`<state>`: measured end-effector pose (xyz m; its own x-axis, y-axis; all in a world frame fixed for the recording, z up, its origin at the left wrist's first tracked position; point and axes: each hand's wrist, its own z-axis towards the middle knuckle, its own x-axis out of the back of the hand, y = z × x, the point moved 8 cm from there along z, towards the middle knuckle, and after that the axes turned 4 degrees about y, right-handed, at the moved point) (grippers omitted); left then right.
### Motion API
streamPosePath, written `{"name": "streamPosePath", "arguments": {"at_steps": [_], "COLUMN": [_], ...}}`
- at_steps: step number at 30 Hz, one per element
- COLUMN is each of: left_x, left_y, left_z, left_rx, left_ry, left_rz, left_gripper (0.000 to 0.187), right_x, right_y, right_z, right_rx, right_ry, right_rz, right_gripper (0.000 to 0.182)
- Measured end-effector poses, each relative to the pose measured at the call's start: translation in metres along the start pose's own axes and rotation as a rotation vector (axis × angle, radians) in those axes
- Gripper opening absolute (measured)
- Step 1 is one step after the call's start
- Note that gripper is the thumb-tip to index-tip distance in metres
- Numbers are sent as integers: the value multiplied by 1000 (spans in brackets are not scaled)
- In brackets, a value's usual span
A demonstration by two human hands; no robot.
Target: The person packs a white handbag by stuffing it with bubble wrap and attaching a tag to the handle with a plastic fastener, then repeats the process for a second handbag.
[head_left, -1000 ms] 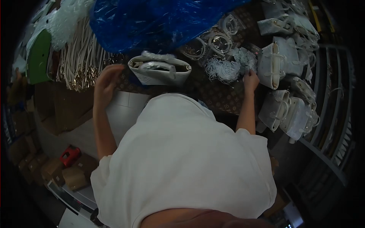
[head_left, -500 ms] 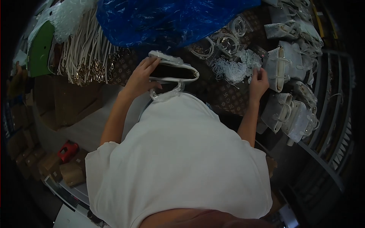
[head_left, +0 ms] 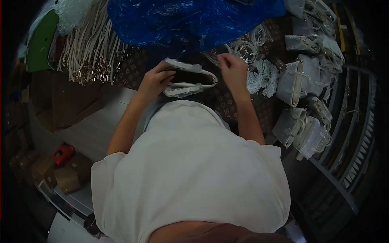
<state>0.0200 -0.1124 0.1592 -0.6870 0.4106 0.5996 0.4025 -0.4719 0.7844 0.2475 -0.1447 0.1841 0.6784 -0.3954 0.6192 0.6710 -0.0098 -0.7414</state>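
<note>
Since half a second ago, the right hand (head_left: 233,73) has swung inward from the tangle of white cords (head_left: 262,79) and now hovers just above the right end of the white handbag (head_left: 189,77), its fingers pinched together, though whether anything sits between them cannot be told. Nearest the camera is the person's white shirt (head_left: 190,170), with one red object (head_left: 63,152) and several cardboard boxes (head_left: 60,176) on the floor at lower left. Past the shirt, the left hand (head_left: 156,79) curls its fingers over the near left rim of the handbag, gripping it, and the bag stands open-mouthed on the brown patterned table (head_left: 227,106) right in front of the person, its handles wrapped in clear plastic. To the right lies a pile of finished white handbags (head_left: 302,101), at least six though they overlap too much for a sure count. Beyond the hands are a few clear packets of ring hardware (head_left: 245,48). Farther back are one big blue plastic sheet (head_left: 190,20), a sheaf of many white straps (head_left: 91,50) with metal clips, and one green panel (head_left: 38,46).
</note>
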Motion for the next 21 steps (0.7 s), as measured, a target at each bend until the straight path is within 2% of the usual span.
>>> {"name": "streamPosePath", "arguments": {"at_steps": [1, 2, 3, 4, 5, 7, 8, 9, 10, 11, 12, 13, 15, 17, 19, 20, 21], "left_x": [1, 3, 4, 9, 12, 14, 11, 8, 9, 6, 2, 2, -2, -2, -1, -1, 0], "left_y": [-1, 9, 20, 24, 26, 23, 19, 16, 15, 10, 5, 5, 1, -3, -1, 1, 3], "left_z": [0, -1, -3, -3, -3, -4, -4, -5, -6, -6, -8, -7, -5, -6, -4, -4, -3], "left_rx": [9, -126, -262, -256, -193, -121, -96, -71, -62, 42, 150, 173, 202, 174, 130, 124, 118], "left_ry": [13, 53, 91, 98, 57, 29, 6, -17, -7, -72, -138, -132, -166, -153, -131, -137, -144], "left_rz": [1, 142, 286, 290, 389, 495, 453, 409, 412, 385, 354, 353, 169, 136, 99, 90, 82], "left_gripper": [34, 35, 37, 37, 42, 47, 55, 62, 62, 67, 72, 72, 77, 78, 80, 80, 80], "right_x": [-1, -11, -29, -43, -49, -72, -72, -73, -73, -69, -57, -45, -15, 22, 55, 69, 80], "right_y": [24, 55, 96, 124, 128, 146, 140, 142, 143, 142, 131, 118, 97, 73, 65, 50, 31], "right_z": [13, 24, 34, 39, 41, 44, 51, 52, 49, 49, 54, 51, 42, 36, 32, 28, 25], "right_rx": [3, 12, -40, -91, -82, -53, -36, -110, -186, -171, -45, 75, -140, -91, -186, -181, -158], "right_ry": [-21, -30, -90, -146, -151, -374, -375, -450, -526, -533, -382, -238, -260, -183, -225, -227, -231], "right_rz": [-157, -155, -311, -468, -465, -820, -817, -723, -629, -630, -588, -536, -475, -516, -436, -444, -323], "right_gripper": [14, 14, 19, 24, 24, 36, 36, 39, 42, 42, 38, 35, 29, 23, 19, 19, 17]}}
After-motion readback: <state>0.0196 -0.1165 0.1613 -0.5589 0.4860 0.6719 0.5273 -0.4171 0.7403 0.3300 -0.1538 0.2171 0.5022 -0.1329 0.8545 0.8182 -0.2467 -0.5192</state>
